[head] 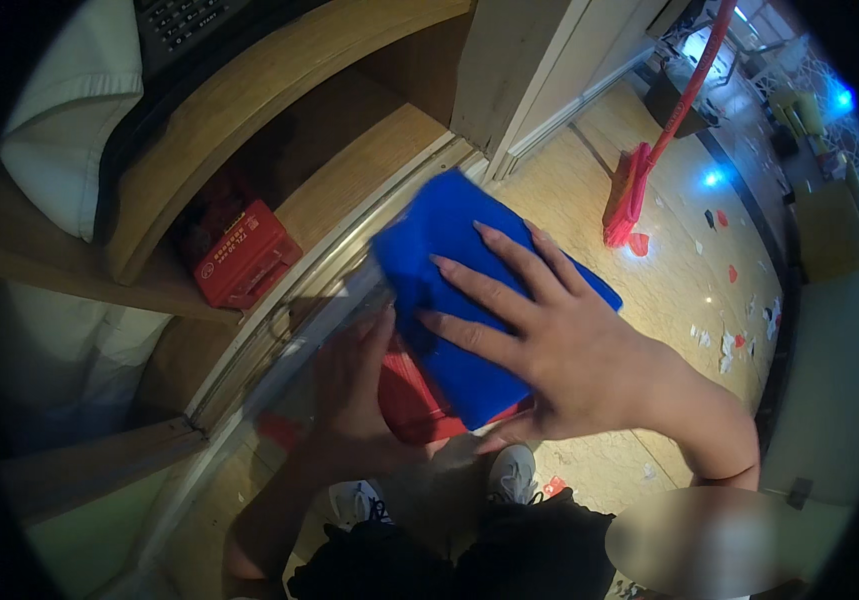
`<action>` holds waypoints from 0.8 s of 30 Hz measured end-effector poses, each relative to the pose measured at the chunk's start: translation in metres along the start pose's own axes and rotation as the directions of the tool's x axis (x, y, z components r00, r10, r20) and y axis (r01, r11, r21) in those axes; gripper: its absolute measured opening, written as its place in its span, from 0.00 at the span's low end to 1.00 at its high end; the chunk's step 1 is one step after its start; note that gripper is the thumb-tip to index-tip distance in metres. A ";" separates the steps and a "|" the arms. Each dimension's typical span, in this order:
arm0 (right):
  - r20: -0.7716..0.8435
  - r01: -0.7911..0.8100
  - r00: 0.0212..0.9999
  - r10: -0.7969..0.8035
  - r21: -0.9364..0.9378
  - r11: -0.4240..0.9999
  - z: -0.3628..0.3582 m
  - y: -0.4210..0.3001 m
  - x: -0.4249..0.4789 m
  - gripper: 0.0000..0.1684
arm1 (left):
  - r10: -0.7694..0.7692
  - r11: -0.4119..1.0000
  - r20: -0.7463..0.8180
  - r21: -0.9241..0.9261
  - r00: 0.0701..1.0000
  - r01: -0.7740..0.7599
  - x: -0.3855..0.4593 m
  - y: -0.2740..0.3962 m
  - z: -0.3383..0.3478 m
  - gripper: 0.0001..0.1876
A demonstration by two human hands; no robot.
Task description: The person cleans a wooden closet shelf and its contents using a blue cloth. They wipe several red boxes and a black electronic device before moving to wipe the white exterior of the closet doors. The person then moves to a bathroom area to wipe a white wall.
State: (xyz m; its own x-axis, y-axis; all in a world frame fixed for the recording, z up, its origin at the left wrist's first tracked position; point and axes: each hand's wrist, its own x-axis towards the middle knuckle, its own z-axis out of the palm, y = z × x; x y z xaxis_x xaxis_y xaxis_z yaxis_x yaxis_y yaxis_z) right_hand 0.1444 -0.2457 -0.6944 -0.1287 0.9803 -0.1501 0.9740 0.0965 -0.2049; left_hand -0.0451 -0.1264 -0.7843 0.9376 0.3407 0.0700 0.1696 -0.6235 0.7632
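Observation:
A blue cloth [437, 255] lies folded over a red object [414, 397], seemingly a case or box, held in front of me above the floor. My right hand [542, 330] is spread flat on top of the cloth, its thumb near the red object's lower edge. My left hand [358, 397], in shadow, grips the red object's left side. Most of the red object's upper face is hidden by the cloth.
A red box [245, 259] bearing writing sits on a wooden shelf [369, 172] at left. A red-handled broom [643, 172] stands on the tiled floor [549, 195], among paper scraps [729, 352]. A door frame [504, 97] rises beyond the shelf.

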 end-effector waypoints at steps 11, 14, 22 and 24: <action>0.290 0.040 0.957 -0.010 -0.100 0.994 0.014 0.000 0.026 0.56 | -0.014 0.952 0.183 0.302 0.983 -0.043 0.026 0.015 -0.021 0.58; 0.232 -0.081 0.972 0.045 0.148 0.986 0.024 0.015 0.027 0.60 | 0.095 0.909 0.063 0.400 0.993 -0.112 0.028 0.010 -0.039 0.57; 0.048 -0.143 0.965 0.259 0.922 0.361 0.070 0.046 -0.005 0.65 | -0.101 0.980 0.211 -0.147 0.972 0.133 0.009 -0.069 -0.041 0.66; -0.020 -0.071 0.976 0.219 0.912 0.403 0.072 0.044 -0.007 0.65 | 0.031 0.932 0.208 -0.359 0.978 0.047 0.020 -0.065 -0.046 0.64</action>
State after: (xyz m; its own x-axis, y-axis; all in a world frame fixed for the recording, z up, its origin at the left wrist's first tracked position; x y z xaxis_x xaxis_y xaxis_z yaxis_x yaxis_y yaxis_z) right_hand 0.1747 -0.2603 -0.7717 0.0916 0.9809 -0.1716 0.2319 -0.1886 -0.9543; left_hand -0.0509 -0.0467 -0.8030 0.9850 0.1674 -0.0416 0.0931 -0.3127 0.9453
